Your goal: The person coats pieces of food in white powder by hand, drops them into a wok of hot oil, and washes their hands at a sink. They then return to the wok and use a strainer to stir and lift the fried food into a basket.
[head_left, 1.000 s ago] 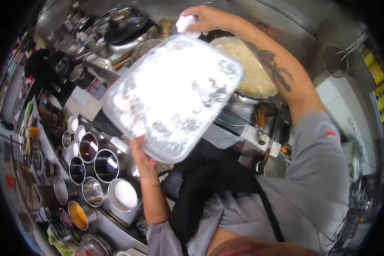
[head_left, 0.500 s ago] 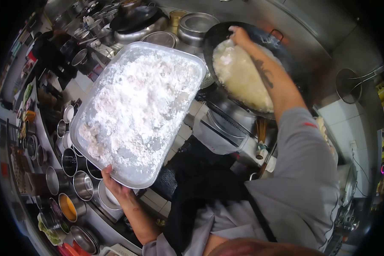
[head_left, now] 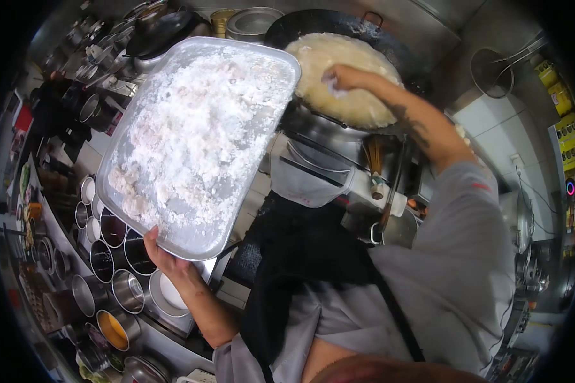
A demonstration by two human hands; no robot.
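My left hand [head_left: 170, 260] grips the near lower edge of a metal tray [head_left: 206, 247], thumb on the rim and the other fingers underneath. The tray is held up and looks tilted. White flour [head_left: 191, 127] covers much of it, with coated lumps [head_left: 129, 191] gathered at its lower left. My right hand [head_left: 344, 78] is above a black wok [head_left: 281, 35] full of pale, foamy liquid [head_left: 358, 57]. Its fingers are bent together, and white shows at the fingertips. Whether that is a floured piece or just flour on the fingers, I cannot make out.
Left of me a counter carries several metal pots, one with orange-yellow contents [head_left: 113, 329]. Lidded pots [head_left: 255, 24] stand behind the tray. A wire strainer [head_left: 492, 73] hangs at the right. A bamboo brush [head_left: 374, 159] and a draped cloth [head_left: 306, 175] are before the wok.
My right hand has come from the wok's far left side toward its middle, its fingers now drawn in. The view has shifted, and my left hand still holds the tray.
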